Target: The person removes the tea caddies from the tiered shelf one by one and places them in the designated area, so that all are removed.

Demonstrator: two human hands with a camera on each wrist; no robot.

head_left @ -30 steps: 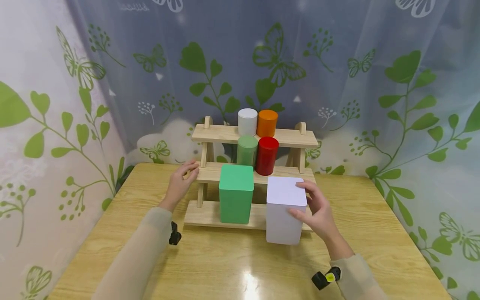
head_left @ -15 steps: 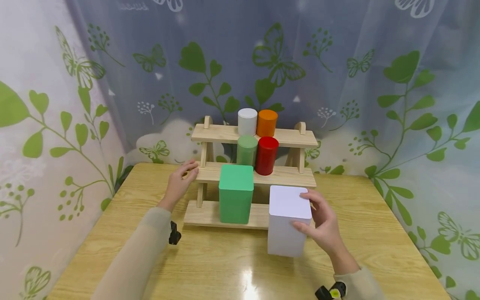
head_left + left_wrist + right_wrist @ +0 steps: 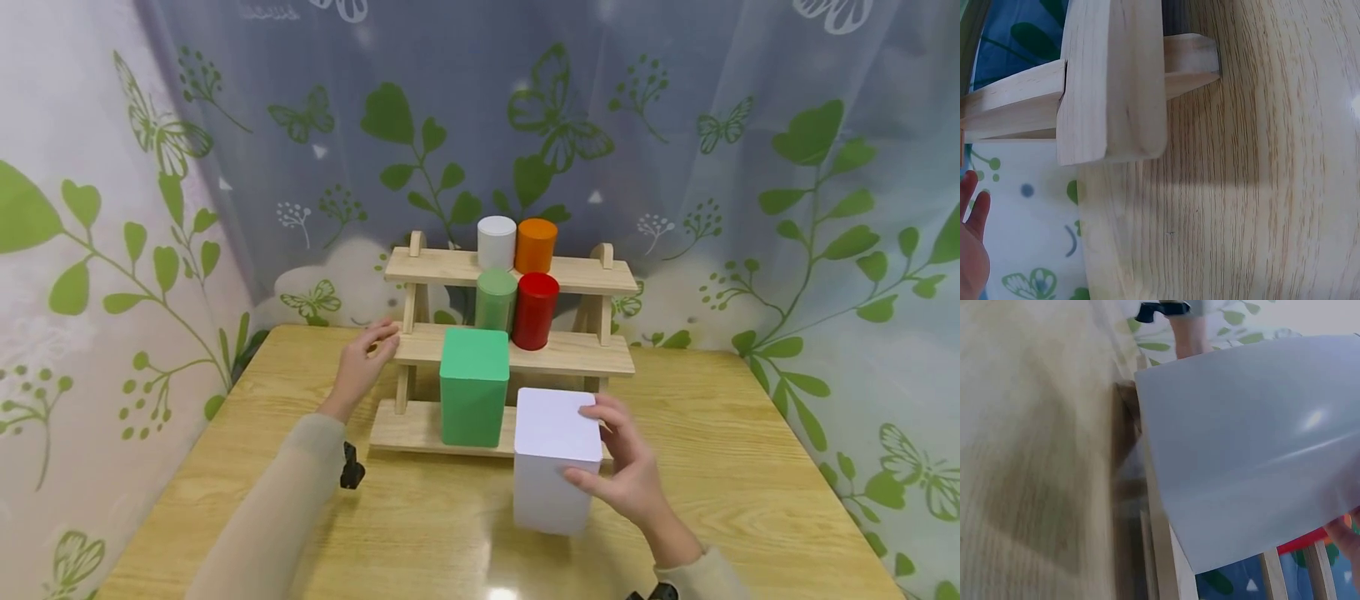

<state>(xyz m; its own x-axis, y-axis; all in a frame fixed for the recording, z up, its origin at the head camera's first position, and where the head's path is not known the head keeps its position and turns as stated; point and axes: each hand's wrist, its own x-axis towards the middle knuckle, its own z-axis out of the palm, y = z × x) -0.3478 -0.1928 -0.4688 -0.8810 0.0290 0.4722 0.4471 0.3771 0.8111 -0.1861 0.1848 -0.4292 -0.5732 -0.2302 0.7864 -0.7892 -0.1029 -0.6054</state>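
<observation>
My right hand (image 3: 626, 475) grips a white rectangular box (image 3: 556, 467) by its upper right part, thumb on the near side and fingers at the top's far right. The box hangs in front of the shelf's lowest tier, and its pale side (image 3: 1247, 444) fills much of the right wrist view. A three-tier wooden shelf (image 3: 570, 354) stands behind it. At the left end of the middle tier is my left hand (image 3: 362, 367), its fingers relaxed and near the board's edge; whether they touch it is unclear. A green box (image 3: 474, 392) stands on the bottom tier.
The middle tier bears a green can (image 3: 495, 300) and a red can (image 3: 536, 311). On the top tier are a white can (image 3: 497, 243) and an orange can (image 3: 536, 246). The shelf stands on a wooden table (image 3: 720, 450) before a leaf-patterned curtain (image 3: 450, 117).
My right hand has brought the white box toward me, off the lowest tier's front, then a little to the left. My left hand has stayed at the shelf's left end.
</observation>
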